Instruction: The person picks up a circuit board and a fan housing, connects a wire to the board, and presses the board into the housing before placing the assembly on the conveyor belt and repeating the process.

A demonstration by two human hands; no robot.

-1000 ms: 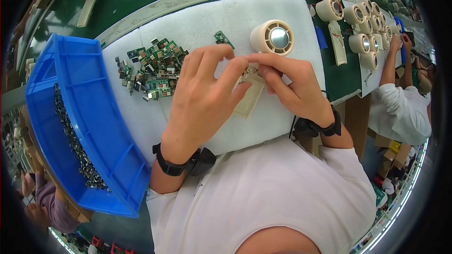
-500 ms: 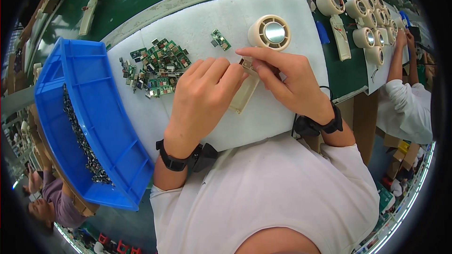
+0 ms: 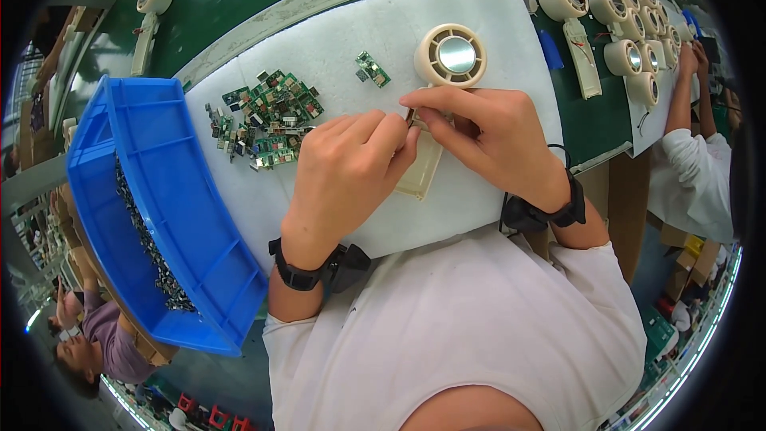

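A cream handheld fan (image 3: 457, 55) lies on the white foam sheet, its round grille head pointing away from me and its open hollow handle (image 3: 421, 171) toward me. Over the upper part of the handle, my left hand (image 3: 353, 161) is closed in a pinch, thumb and forefinger together near the neck. From the right, my right hand (image 3: 496, 129) bends over the neck, thumb and forefinger closing on a small dark piece, perhaps a wire, beside the left fingertips. My fingers mostly hide the inside of the handle there.
Left of my hands lies a heap of small green circuit boards (image 3: 275, 108), with a loose board (image 3: 372, 69) apart from it. A blue bin (image 3: 187, 191) with many small parts stands at the left. More fans (image 3: 630, 24) lie at the right, near a co-worker's arms (image 3: 692, 84).
Both hands stay at the fan's neck, with fingertips slightly shifted. The fan handle has turned a little more upright in view, and the whole view has moved slightly.
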